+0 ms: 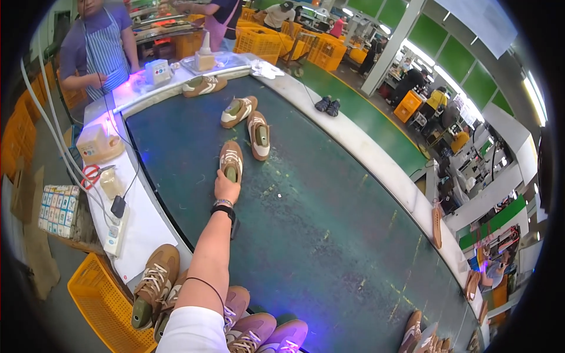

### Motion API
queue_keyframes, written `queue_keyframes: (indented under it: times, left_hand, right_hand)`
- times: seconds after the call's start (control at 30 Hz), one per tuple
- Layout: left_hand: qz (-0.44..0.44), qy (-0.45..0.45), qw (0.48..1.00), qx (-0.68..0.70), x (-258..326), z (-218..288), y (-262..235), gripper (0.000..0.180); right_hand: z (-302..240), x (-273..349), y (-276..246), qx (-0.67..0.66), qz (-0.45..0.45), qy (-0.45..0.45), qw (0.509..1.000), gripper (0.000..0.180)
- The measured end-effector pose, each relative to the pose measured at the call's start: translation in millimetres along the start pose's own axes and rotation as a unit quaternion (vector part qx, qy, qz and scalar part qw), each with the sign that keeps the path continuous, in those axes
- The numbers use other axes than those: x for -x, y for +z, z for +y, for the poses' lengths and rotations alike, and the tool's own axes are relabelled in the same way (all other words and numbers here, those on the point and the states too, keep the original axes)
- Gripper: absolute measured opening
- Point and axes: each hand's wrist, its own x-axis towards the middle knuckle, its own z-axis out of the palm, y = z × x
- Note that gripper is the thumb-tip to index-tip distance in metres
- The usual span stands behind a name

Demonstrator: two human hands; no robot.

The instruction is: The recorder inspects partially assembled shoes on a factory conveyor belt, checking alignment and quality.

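My left hand [227,187] is closed around the heel end of a brown sneaker [231,157] with white laces and a green shoe last inside. The sneaker points away from me over the dark green belt [318,223]. Just beyond it are a second brown sneaker [259,136] and another lasted sneaker [239,112], set at different angles. Farther back, one more brown sneaker [205,86] lies on its side near the belt's edge. A dark band and a bracelet circle my left wrist. My right hand is out of view.
Several sneakers [159,270] crowd the near edge around my sleeve; others [412,332] sit at lower right. A white ledge on the left holds red scissors [90,175], a power strip [116,235] and a beige container [97,143]. A person in a striped apron [106,53] stands far left.
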Motion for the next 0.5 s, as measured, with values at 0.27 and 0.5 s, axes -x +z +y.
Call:
queue_keyframes:
  times: [0.27, 0.5]
  left_hand:
    - [-0.138, -0.072, 0.988, -0.005, 72, 3, -13, 0.068]
    - [-0.291, -0.192, 0.896, 0.275, 140, 45, 11, 0.052]
  right_hand:
    - [9, 5, -9, -0.041, 0.000, 0.000, 0.999, 0.007]
    - [11, 18, -15, -0.053, -0.001, 0.009, 0.999, 0.008]
